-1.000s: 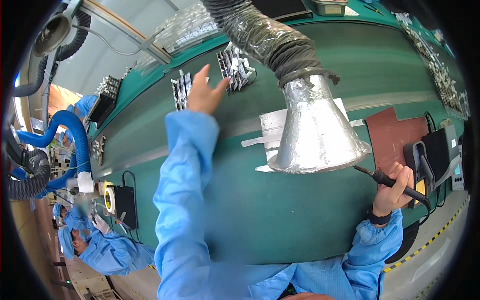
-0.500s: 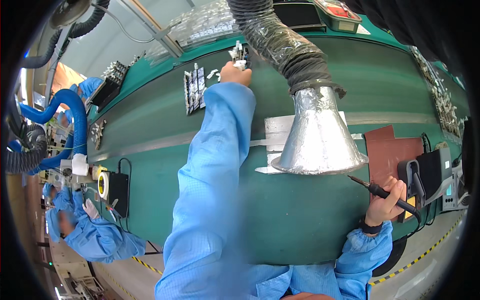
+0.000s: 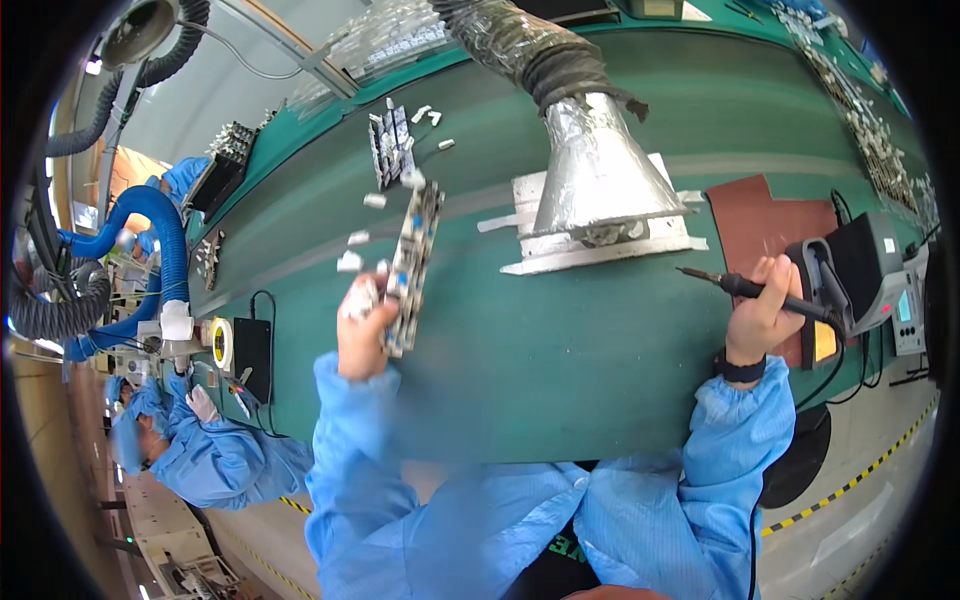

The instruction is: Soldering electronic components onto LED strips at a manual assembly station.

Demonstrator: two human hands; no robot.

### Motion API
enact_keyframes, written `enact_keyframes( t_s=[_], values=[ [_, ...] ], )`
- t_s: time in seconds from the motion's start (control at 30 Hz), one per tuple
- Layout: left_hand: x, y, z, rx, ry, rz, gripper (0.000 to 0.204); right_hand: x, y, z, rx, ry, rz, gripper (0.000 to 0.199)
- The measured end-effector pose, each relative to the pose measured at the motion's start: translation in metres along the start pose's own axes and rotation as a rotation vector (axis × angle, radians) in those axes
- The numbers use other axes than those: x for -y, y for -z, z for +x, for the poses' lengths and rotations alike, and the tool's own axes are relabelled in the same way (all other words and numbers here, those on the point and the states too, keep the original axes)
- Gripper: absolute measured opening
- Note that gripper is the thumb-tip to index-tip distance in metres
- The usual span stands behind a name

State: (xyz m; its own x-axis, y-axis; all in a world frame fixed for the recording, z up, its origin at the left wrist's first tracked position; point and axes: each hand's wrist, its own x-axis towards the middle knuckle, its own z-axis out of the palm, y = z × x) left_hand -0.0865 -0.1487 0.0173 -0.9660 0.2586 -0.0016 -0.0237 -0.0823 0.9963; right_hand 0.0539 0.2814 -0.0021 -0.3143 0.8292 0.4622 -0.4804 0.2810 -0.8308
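Observation:
My left hand (image 3: 362, 335) is closed around the lower part of a long, narrow circuit board strip (image 3: 414, 255) with white and blue parts along it. The strip stands tilted over the left side of the green bench. Beside and beyond it are several small white pieces (image 3: 350, 262). Farther off, dark board strips (image 3: 390, 145) lie on the belt. In my right hand (image 3: 760, 325) is a soldering iron (image 3: 738, 285), gripped like a pen. Its bare tip points left, apart from any board.
A foil-covered fume hood (image 3: 600, 170) hangs in the middle over a white fixture (image 3: 620, 255). On the right are a reddish-brown mat (image 3: 745, 215) and a soldering station (image 3: 870, 265). A roll of tape (image 3: 221, 343) stands left. Another person in blue (image 3: 220, 460) sits at far left.
My left hand has come back from the far belt toward me, bringing the circuit board strip. My right hand still holds the soldering iron. The view has shifted somewhat.

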Motion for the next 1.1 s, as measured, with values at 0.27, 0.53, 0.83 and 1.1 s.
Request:
enact_keyframes(
  t_s=[0.27, 0.53, 0.83, 1.1],
  values=[
    [0.025, -0.062, -0.099, 0.536, -0.368, 0.597, 0.050, 0.005, -0.008, 0.003, 0.007, 0.016, 0.051, 0.033],
    [0.024, -0.127, -0.092, 0.786, -0.881, 1.136, 0.046, -0.048, 0.030, 0.010, -0.036, 0.127, -0.255, 0.015],
    [-0.001, -0.086, -0.103, 0.758, -0.518, 0.728, 0.090, -0.060, 0.066, 0.026, -0.119, -0.179, -0.027, 0.032],
    [0.019, -0.118, -0.072, 0.573, -0.330, 0.797, 0.039, -0.004, 0.008, 0.016, -0.119, 0.168, -0.208, 0.038]
  ],
)
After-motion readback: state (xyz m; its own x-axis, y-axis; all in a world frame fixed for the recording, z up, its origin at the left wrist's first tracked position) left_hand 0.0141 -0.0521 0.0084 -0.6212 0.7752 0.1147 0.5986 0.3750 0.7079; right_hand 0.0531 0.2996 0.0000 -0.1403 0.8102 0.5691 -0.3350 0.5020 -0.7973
